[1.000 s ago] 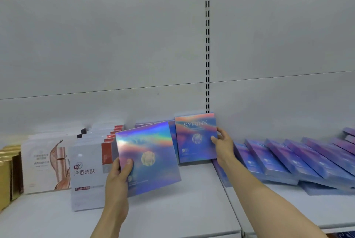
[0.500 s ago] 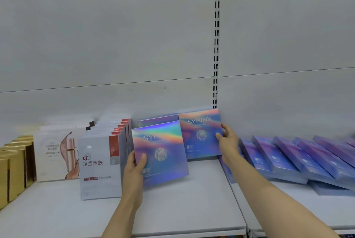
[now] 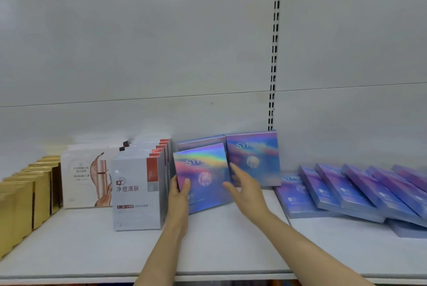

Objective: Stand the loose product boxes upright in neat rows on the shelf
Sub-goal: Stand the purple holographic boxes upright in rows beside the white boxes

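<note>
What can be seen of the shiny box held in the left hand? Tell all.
The shiny box is flat, square, glossy card with rainbow sheen, pale lettering and a round emblem. It stands on the shelf, tilted a bit, before a matching box. The left hand grips its left edge, thumb on the front; the right hand is at its right edge.
</note>
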